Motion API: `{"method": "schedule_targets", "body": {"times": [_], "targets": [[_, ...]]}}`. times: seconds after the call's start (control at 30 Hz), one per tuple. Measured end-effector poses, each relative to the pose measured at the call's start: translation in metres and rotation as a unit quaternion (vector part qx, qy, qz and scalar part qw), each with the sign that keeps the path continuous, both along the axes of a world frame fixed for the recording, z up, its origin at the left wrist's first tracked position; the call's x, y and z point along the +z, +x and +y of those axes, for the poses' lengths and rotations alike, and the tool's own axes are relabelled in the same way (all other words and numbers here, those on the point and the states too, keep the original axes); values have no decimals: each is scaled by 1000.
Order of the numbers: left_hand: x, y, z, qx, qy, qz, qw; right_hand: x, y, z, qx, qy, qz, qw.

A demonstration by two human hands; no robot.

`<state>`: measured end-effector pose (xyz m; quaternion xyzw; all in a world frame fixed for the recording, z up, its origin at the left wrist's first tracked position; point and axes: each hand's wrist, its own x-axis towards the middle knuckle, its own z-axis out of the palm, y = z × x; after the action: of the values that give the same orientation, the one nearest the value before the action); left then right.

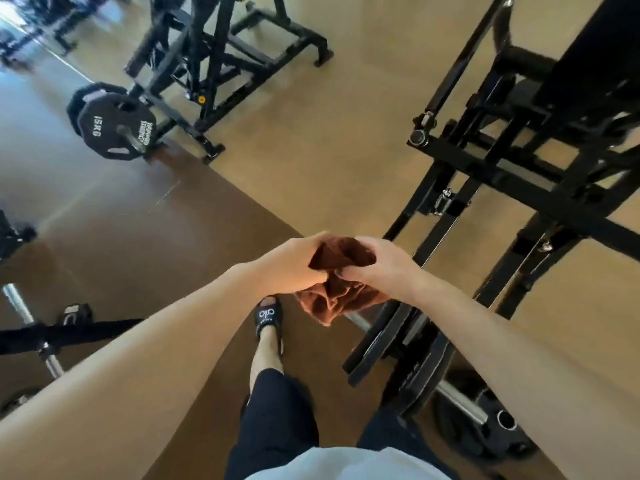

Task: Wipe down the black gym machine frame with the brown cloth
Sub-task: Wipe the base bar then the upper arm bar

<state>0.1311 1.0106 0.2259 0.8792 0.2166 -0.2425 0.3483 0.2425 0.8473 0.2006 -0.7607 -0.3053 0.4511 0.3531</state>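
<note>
A crumpled brown cloth (337, 289) hangs between both of my hands in the middle of the view, above the floor. My left hand (291, 265) grips its upper left part with curled fingers. My right hand (384, 263) pinches the upper right part. The black gym machine frame (519, 174) stands to the right, its crossbars and uprights running from the top right down toward my hands. The cloth is apart from the frame, just left of its lower bars.
Weight plates on a steel bar (460, 393) lie below my right arm. Another black machine (214, 64) with a 15 kg plate (114, 128) stands far left. A second bar (27, 323) lies at the left edge. My sandalled foot (268, 318) stands on the brown floor.
</note>
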Motion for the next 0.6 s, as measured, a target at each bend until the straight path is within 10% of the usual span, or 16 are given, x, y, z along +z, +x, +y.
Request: {"method": "schedule_targets", "body": {"times": [0.6], "targets": [[-64,204,302,-303,-56,-38,951,-40,85,277,-358,-81,17,930]]}}
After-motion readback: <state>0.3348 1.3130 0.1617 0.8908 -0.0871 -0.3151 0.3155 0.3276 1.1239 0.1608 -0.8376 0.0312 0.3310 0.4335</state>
